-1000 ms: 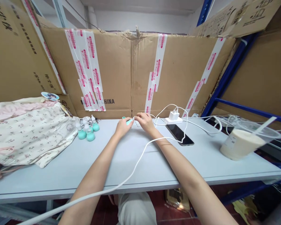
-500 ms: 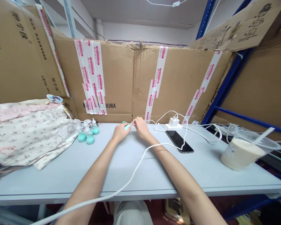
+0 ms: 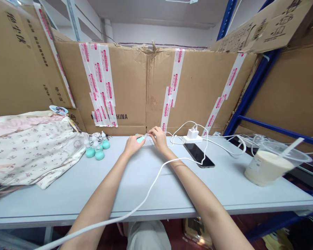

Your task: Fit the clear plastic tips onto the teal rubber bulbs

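Observation:
My left hand is closed around a small teal squeeze bulb near the back of the table. Its pale, clear-looking tip points right, toward my other hand. My right hand has its thumb and fingers pinched together at that tip; the fingers hide the exact contact. Off to the left, several similar teal bulbs with clear tips stand in a group on the table.
A floral cloth bag lies at the left. On the right are a phone, a white charger on a power strip and a plastic cup of milky drink. A white cable passes over my right forearm. Cardboard walls the back.
The view has shifted slightly. Both hands remain together at the back, with small finger movements around the bulb's tip; more of the teal bulb shows beside my left fingers.

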Motion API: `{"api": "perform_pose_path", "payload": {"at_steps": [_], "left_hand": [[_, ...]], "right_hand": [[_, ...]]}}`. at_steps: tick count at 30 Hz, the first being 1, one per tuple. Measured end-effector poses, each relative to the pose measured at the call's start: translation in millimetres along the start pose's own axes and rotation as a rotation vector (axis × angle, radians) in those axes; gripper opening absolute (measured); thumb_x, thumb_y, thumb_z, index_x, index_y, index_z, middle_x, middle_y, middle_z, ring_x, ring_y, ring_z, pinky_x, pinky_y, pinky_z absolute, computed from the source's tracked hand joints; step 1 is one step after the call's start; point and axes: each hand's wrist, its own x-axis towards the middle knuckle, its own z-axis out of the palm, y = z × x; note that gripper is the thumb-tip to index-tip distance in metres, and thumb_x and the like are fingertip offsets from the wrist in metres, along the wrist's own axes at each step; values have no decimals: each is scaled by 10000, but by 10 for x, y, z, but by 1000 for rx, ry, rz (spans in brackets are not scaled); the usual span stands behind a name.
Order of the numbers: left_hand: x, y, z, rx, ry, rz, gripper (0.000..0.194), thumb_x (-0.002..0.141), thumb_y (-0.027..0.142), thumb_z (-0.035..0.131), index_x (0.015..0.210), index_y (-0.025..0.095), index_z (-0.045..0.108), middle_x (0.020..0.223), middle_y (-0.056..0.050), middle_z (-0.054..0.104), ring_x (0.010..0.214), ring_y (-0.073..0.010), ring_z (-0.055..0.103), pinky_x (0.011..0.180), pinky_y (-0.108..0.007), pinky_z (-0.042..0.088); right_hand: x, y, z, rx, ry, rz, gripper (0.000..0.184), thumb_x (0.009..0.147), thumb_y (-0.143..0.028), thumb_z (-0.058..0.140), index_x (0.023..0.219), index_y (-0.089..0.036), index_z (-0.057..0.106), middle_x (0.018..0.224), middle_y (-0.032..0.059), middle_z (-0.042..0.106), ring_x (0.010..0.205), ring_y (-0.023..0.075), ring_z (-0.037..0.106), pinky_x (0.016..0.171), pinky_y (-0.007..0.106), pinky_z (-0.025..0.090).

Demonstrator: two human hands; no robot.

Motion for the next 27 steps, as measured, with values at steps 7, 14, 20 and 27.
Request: {"api": "perform_pose_path", "payload": {"at_steps": [7, 14, 20, 27], "left_hand": [[27, 102, -41, 24, 32, 24, 279, 763, 342, 598, 1017, 255, 677, 1015, -41, 717, 942, -244, 657, 843, -317, 472], [-7, 169, -19, 68, -46, -3, 305, 796, 345, 564, 1075, 265, 659, 1047, -12, 710, 974, -215, 647, 874, -282, 465], [-20, 129, -46, 76, -114, 8, 373, 727, 366, 643, 1074, 229, 668, 1055, -30, 705, 971, -224, 642, 890, -296, 468], [-190, 166, 22, 309, -188, 21, 392, 767, 378, 589, 1124, 227, 643, 1081, -63, 691, 995, -247, 634, 871, -321, 474]], "right_hand": [[-48, 104, 1, -201, 46, -112, 244, 949, -325, 419, 964, -230, 643, 948, 48, 645, 846, 155, 558, 663, 255, 376], [-65, 202, -87, -346, -22, -299, 269, 967, -224, 384, 1016, -239, 648, 980, 27, 662, 754, 98, 559, 602, 245, 317], [-111, 89, -109, -355, -78, -232, 272, 965, -291, 408, 870, -189, 641, 821, 27, 644, 714, 116, 532, 609, 257, 287], [-317, 14, -98, -376, -247, -156, 226, 967, -253, 380, 934, -164, 585, 879, 44, 627, 746, 141, 556, 621, 265, 295]]}}
